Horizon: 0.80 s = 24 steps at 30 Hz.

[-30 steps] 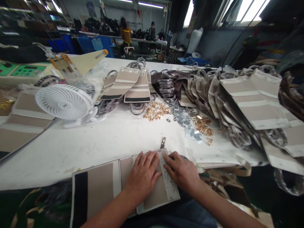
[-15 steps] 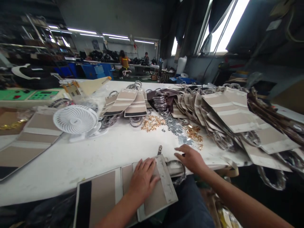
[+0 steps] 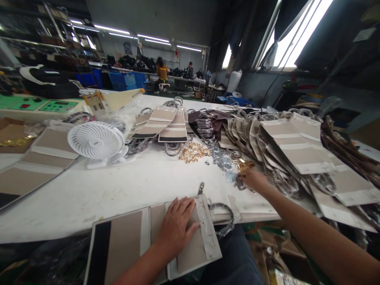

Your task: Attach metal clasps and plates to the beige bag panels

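Note:
A beige bag panel with pale strips and a black band at its left end lies along the front edge of the table. My left hand rests flat on it, fingers stretched out. A plastic-wrapped loop handle sticks out from the panel's right end. At its upper edge a small tab with a metal fitting points away from me. My right hand is reached out to the near side of a pile of gold metal pieces. Its fingertips are drawn together; what they hold, if anything, is too small to make out.
Small gold studs lie scattered mid-table beside grey flat bits. A white fan stands at left, near another panel. Stacked panels with wrapped handles crowd the right side. Two people are far back.
My right hand has moved forward and right, from beside the handle to the gold pieces, and its fingers have come together. My left hand stays on the panel. The view has shifted slightly.

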### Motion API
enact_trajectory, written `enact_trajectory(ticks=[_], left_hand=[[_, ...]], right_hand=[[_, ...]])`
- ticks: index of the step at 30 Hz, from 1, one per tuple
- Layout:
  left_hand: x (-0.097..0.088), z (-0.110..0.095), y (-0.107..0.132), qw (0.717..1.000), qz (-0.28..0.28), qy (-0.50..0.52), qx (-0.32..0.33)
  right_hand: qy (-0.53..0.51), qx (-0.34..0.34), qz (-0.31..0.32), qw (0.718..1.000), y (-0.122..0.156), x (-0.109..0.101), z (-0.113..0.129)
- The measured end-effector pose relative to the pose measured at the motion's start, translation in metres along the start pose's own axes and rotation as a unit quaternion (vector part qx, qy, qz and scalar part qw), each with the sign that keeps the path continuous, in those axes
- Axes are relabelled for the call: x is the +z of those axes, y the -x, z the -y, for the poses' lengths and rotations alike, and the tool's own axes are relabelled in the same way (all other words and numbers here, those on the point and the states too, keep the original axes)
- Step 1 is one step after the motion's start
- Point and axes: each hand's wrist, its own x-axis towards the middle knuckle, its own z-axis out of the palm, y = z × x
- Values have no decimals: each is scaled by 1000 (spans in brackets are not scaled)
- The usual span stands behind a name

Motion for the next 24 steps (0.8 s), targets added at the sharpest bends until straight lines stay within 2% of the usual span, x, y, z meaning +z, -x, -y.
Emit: enact_trajectory(ticks=[4,8,12,15,19,22,24], left_hand=[[0,0,0,1000,0,12,-7],[0,1,-1,1000,6,17,-10],[-1,-1,-1,999,7,32,-16],[-3,-4,-1,998,9,51,-28],[-4,-6,1,996,17,78,-43],[-3,-6,3,994,15,92,-49],[-2,-6,4,994,9,100,-52]], right_hand=[[6,-14,11,1000,-3,2,-2],[8,-9,-12,1000,6,-2,-3],[0,-12,-28,1000,23,-17,13],[-96,-78,-3,992,45,-28,52],[-262,-162,125,943,78,-28,129],[-278,-222,188,915,90,-15,171],[-261,-242,192,915,90,-6,183]])
